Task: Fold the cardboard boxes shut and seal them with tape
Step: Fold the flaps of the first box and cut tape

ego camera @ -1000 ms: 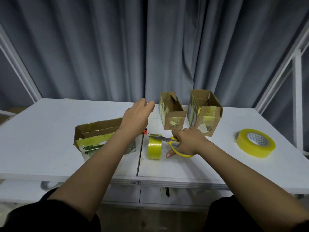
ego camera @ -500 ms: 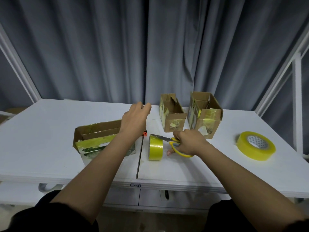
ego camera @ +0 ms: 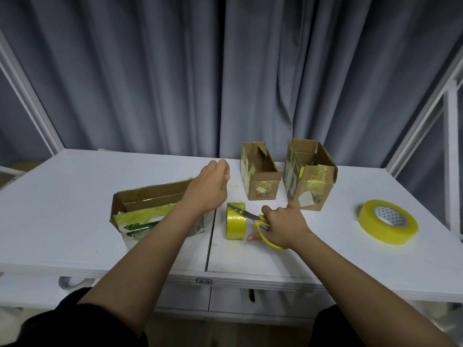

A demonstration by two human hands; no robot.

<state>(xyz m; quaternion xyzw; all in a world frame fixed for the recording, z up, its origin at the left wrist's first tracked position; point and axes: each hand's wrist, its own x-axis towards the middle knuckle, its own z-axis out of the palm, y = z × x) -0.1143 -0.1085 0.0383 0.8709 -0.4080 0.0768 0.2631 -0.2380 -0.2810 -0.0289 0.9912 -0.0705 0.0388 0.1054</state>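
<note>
Right hand [ego camera: 281, 225] gripped the yellow scissors [ego camera: 253, 217], blades over the upright tape roll [ego camera: 236, 224] mid-tabletop; left hand [ego camera: 209, 187] hovered, fingers loosely curled, empty. Three boxes [ego camera: 260, 177] stood unsealed; a slipped blade might have nicked fingers.

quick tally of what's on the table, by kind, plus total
Cardboard boxes: 3, left box, middle box, right box, all open
Yellow tape rolls: 2, standing roll, flat roll
Scissors: 1, yellow-handled scissors, held by the right hand
Total: 6
</note>
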